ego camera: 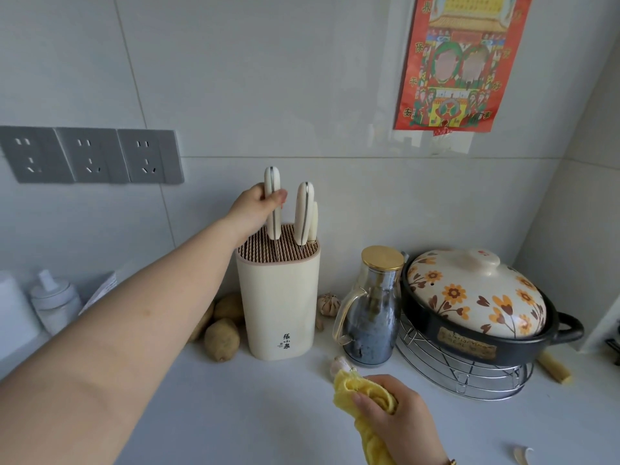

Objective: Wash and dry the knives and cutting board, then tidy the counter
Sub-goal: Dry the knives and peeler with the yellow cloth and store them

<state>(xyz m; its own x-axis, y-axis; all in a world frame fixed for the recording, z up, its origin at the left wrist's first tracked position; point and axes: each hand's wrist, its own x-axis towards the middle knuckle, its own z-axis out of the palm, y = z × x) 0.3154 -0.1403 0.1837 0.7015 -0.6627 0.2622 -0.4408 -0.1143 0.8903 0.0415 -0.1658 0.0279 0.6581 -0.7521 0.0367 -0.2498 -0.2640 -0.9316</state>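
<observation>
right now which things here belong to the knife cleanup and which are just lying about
In the job: knife gripped by left hand, knife block, two other knives, yellow cloth in right hand.
Lying about: potatoes, garlic, glass jar, clay pot, wire rack.

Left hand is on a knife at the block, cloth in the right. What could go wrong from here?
1. The left hand grips a knife handle while the right hand holds the yellow cloth, so nothing steadies the knife block; it may tip or slide toward the glass jar beside it.
2. Two more handles stand close alongside; the hand could knock them.
</observation>
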